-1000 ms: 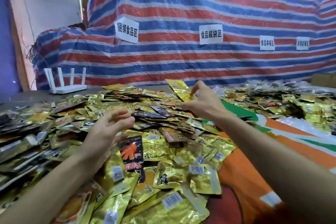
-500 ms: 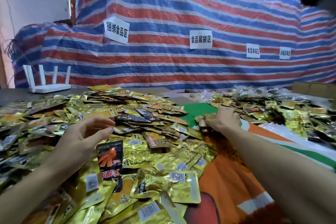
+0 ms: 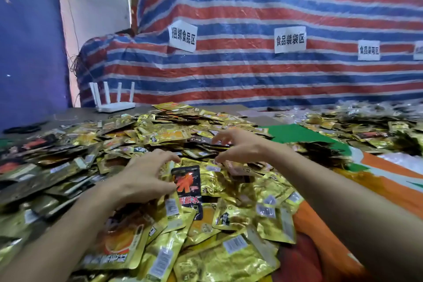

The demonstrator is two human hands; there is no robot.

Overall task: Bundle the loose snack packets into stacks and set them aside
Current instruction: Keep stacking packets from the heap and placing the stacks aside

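A wide heap of loose gold snack packets [image 3: 240,192] covers the table in front of me. One black packet with an orange figure [image 3: 187,186] lies on top near the middle. My left hand [image 3: 146,176] hovers over the heap just left of that black packet, fingers spread and bent, holding nothing. My right hand [image 3: 240,146] reaches over the middle of the heap, fingers spread downward above the packets, with nothing gripped that I can see. A second spread of packets [image 3: 357,128] lies at the far right.
A white router with several antennas [image 3: 113,101] stands at the back left. A striped red-blue tarp [image 3: 251,75] with paper signs rises behind the table. An orange, green and white cloth [image 3: 389,178] covers the table on the right.
My right hand has come back from the right pile to the middle of the heap. My left hand has moved forward toward the black packet.
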